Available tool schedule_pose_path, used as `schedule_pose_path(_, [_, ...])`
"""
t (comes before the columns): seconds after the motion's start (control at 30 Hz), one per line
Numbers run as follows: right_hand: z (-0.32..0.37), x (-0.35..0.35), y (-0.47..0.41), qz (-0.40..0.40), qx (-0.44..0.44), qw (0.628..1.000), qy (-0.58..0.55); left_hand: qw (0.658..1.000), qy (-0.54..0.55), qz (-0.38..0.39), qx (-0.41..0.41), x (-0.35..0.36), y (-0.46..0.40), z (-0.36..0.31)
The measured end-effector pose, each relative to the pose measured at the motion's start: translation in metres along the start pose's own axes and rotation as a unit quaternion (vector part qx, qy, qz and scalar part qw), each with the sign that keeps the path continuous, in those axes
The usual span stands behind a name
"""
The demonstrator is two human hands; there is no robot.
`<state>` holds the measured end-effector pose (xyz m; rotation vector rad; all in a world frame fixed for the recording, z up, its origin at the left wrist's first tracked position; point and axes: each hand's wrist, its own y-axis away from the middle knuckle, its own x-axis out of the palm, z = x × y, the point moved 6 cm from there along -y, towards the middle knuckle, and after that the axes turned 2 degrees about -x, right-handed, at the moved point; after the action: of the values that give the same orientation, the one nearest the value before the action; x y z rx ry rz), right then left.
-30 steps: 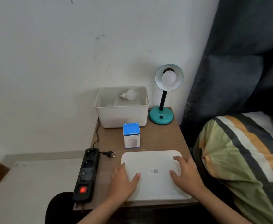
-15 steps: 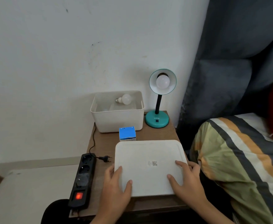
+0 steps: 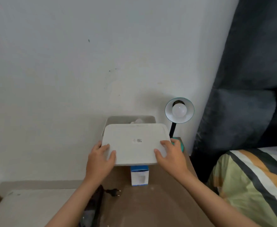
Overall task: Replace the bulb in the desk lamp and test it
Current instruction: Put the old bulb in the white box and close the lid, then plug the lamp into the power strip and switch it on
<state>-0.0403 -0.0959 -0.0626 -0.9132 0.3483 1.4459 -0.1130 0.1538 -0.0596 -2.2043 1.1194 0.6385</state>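
A teal desk lamp (image 3: 179, 110) stands at the back right of the wooden bedside table (image 3: 159, 202), with a white bulb (image 3: 179, 110) in its shade. I hold a white lid (image 3: 134, 143) in the air over the white bin (image 3: 129, 119). My left hand (image 3: 100, 159) grips its near left corner and my right hand (image 3: 171, 157) its near right corner. A loose bulb (image 3: 138, 120) peeks out of the bin behind the lid. A blue and white bulb box (image 3: 139, 175) stands upright on the table below the lid.
A black power strip (image 3: 91, 208) lies along the table's left edge, with the lamp's plug (image 3: 114, 192) loose beside it. A striped bed cover (image 3: 255, 182) is at the right, a dark curtain (image 3: 249, 79) behind it. The white wall is close behind the table.
Both hands lifted the white lid off the table and carried it away from me to above the bin. The lid now hides most of the bin.
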Motion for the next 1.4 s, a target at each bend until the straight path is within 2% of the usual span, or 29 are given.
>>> schedule_pose_path(0.43, [0.004, 0.06, -0.114, 0.052, 0.023, 0.998, 0.017, 0.999, -0.036, 0.036, 0.009, 0.03, -0.124, 0.012])
schedule_pose_path(0.63, [-0.004, 0.074, -0.124, 0.069, 0.038, 0.996, 0.03, 0.998, -0.052, 0.037, 0.016, 0.043, -0.139, 0.019])
schedule_pose_path(0.97, [-0.004, 0.089, -0.118, 0.066, 0.004, 0.996, 0.061, 0.997, -0.061, 0.038, 0.011, 0.051, -0.142, 0.035])
schedule_pose_path(1.2, [0.0, 0.088, -0.113, 0.099, 0.027, 0.992, 0.068, 0.986, -0.102, 0.133, -0.02, 0.059, -0.134, 0.039])
schedule_pose_path(1.27, [0.008, 0.084, -0.102, 0.068, -0.002, 0.997, 0.032, 0.992, -0.06, 0.106, -0.023, 0.054, -0.116, 0.04])
schedule_pose_path(1.4, [0.037, 0.079, -0.057, 0.015, -0.113, 0.993, -0.044, 0.998, 0.008, 0.059, -0.025, 0.041, -0.056, 0.053])
